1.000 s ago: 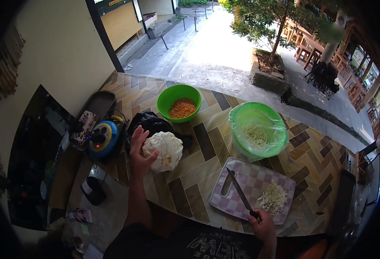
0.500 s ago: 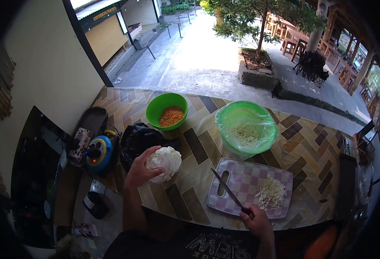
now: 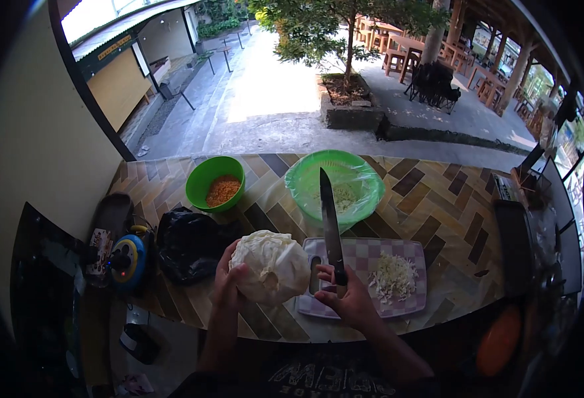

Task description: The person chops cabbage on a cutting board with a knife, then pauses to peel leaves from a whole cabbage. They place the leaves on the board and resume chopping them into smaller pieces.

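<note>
In the head view, your left hand (image 3: 229, 278) reaches in from the near side with the forearm angled up and away from you. It is closed around the left side of the cabbage (image 3: 270, 267), thumb on the face turned towards you and fingers curling behind. The cabbage sits in that grip in front of your body; whether its underside touches the table (image 3: 451, 232) you cannot tell from here.

Your right hand (image 3: 348, 298) comes in from the lower right, its forearm slanting up to the left. It is gripping the knife (image 3: 329, 219) by its dark handle, thumb on the near side, with fingertips showing to the left of the handle, just beside the cabbage but apart from it. The blade points up and away from you, tipped slightly left, and its tip overlaps the plastic-covered green basket (image 3: 369, 192) in view.

Beyond and below your right-hand grip lies the checkered cutting board (image 3: 355, 249), and to the right of that hand a heap of shredded cabbage (image 3: 393, 277) rests on it. Further out past the knife hand is the basket, with pale shreds visible inside.

Beyond your left-hand grip and to its left, the black plastic bag (image 3: 189, 245) lies crumpled on the table, near the cabbage. Past the bag stands the green bowl (image 3: 195, 182), holding orange crumbs (image 3: 223, 191). Well to the left of your left hand is a round blue-and-yellow device (image 3: 127, 262).
</note>
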### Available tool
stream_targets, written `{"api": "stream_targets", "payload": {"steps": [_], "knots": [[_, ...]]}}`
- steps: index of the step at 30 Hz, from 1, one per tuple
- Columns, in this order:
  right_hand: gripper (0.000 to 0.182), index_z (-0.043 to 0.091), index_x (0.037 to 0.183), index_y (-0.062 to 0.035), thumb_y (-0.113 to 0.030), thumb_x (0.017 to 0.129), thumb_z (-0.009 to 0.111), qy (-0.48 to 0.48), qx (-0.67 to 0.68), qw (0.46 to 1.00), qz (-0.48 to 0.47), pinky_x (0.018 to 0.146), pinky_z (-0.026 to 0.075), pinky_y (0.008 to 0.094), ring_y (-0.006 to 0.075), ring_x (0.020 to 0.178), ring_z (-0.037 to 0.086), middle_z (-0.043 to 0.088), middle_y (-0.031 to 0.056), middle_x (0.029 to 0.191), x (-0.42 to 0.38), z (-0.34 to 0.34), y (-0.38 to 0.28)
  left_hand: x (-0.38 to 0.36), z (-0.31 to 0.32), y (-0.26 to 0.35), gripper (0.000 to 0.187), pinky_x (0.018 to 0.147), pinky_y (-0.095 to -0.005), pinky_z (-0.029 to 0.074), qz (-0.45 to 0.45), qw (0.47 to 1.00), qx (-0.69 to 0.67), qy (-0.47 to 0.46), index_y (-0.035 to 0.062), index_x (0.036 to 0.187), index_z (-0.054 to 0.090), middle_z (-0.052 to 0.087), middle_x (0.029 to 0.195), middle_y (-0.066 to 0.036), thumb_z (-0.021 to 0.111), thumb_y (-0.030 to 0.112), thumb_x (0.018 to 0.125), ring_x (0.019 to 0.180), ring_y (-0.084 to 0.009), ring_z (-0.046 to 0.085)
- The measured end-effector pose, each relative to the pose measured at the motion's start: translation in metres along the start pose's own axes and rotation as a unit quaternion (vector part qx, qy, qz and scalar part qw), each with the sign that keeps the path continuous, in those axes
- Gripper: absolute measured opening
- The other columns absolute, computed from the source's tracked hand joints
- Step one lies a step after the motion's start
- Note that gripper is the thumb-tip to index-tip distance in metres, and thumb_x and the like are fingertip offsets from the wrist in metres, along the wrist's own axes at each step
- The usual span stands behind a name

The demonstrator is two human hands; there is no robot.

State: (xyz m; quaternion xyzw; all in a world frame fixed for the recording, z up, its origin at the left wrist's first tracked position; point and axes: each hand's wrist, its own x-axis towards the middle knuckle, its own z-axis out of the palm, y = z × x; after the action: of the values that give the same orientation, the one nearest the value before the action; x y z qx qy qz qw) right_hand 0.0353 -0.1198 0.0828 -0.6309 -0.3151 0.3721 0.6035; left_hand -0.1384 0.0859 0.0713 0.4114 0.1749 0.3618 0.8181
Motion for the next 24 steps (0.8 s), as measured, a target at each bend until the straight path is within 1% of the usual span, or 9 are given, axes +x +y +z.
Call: {"api": "stream_targets", "payload": {"steps": [1,4,5,8,9,14,18,21,24], "knots": [[0.066,0.056,0.129,-0.0023,-0.038,0.084,0.088,0.012,0.053,0.999,-0.007,0.100,0.053,0.0364,0.0232,0.112,0.067,0.069,0.0122,0.119,0.004,-0.002,0.003,-0.002,0.006,-0.015,0.082,0.108,-0.0424,0.051,-0.020,1.000,-0.001,-0.017,-0.0027,0.149,0.042,0.059,0.138,-0.018,0.082,0.029,0.084,0.125,-0.0280,0.062],[0.068,0.052,0.131,-0.0013,-0.025,0.081,0.092,0.049,0.044,0.997,0.031,0.098,0.055,0.0375,0.0210,0.115,0.066,0.066,0.0104,0.124,-0.001,-0.015,0.000,-0.011,0.030,-0.053,0.081,0.109,-0.0422,0.050,-0.109,0.992,-0.039,-0.046,-0.0025,0.150,0.041,0.059,0.139,-0.018,0.080,0.029,0.086,0.126,-0.0287,0.062],[0.066,0.052,0.129,-0.0013,-0.022,0.080,0.092,0.071,0.090,0.991,0.075,0.095,0.057,0.0354,0.0177,0.111,0.066,0.066,0.0091,0.120,-0.009,-0.020,-0.007,-0.013,0.035,-0.064,0.080,0.111,-0.0432,0.048,-0.118,0.990,-0.046,-0.056,-0.0027,0.151,0.038,0.056,0.143,-0.019,0.077,0.030,0.089,0.129,-0.0297,0.059],[0.061,0.054,0.126,-0.0020,-0.021,0.082,0.092,0.126,0.095,0.984,0.081,0.092,0.057,0.0345,0.0151,0.104,0.066,0.065,0.0061,0.115,-0.026,-0.037,0.000,-0.018,0.046,-0.084,0.079,0.114,-0.0443,0.045,-0.162,0.980,-0.084,-0.078,-0.0026,0.153,0.036,0.052,0.148,-0.019,0.074,0.033,0.094,0.134,-0.0306,0.056],[0.053,0.056,0.120,-0.0039,-0.019,0.083,0.091,0.139,0.107,0.982,0.069,0.090,0.057,0.0331,0.0120,0.100,0.064,0.064,0.0028,0.109,-0.032,-0.040,-0.005,-0.017,0.044,-0.090,0.074,0.116,-0.0448,0.043,-0.162,0.973,-0.108,-0.128,-0.0034,0.157,0.032,0.047,0.154,-0.020,0.066,0.029,0.100,0.140,-0.0317,0.051],[0.055,0.060,0.123,0.0002,-0.022,0.083,0.090,0.203,0.129,0.970,0.044,0.091,0.058,0.0337,0.0151,0.102,0.068,0.069,0.0074,0.113,-0.050,-0.058,0.027,-0.011,0.054,-0.085,0.067,0.119,-0.0432,0.039,-0.206,0.957,-0.082,-0.185,-0.0044,0.160,0.027,0.042,0.159,-0.021,0.056,0.019,0.104,0.144,-0.0304,0.046],[0.051,0.061,0.121,-0.0001,-0.020,0.084,0.089,0.240,0.174,0.954,0.046,0.087,0.058,0.0332,0.0142,0.097,0.068,0.069,0.0067,0.110,-0.061,-0.061,0.034,-0.006,0.061,-0.076,0.063,0.118,-0.0430,0.041,-0.245,0.950,-0.064,-0.181,-0.0058,0.156,0.037,0.048,0.154,-0.021,0.059,0.016,0.101,0.140,-0.0304,0.051],[0.049,0.061,0.120,-0.0002,-0.019,0.084,0.088,0.280,0.162,0.945,0.051,0.086,0.058,0.0324,0.0143,0.096,0.068,0.070,0.0065,0.108,-0.066,-0.061,0.033,0.002,0.052,-0.078,0.058,0.116,-0.0429,0.042,-0.188,0.956,0.028,-0.224,-0.0052,0.153,0.041,0.052,0.150,-0.021,0.057,0.011,0.099,0.137,-0.0292,0.054],[0.047,0.061,0.119,-0.0006,-0.019,0.084,0.087,0.299,0.166,0.940,0.019,0.086,0.057,0.0319,0.0142,0.094,0.068,0.069,0.0061,0.108,-0.065,-0.064,0.041,0.002,0.054,-0.074,0.050,0.114,-0.0438,0.043,-0.185,0.964,0.064,-0.180,-0.0064,0.145,0.051,0.055,0.146,-0.020,0.056,0.014,0.100,0.134,-0.0294,0.055]]}}
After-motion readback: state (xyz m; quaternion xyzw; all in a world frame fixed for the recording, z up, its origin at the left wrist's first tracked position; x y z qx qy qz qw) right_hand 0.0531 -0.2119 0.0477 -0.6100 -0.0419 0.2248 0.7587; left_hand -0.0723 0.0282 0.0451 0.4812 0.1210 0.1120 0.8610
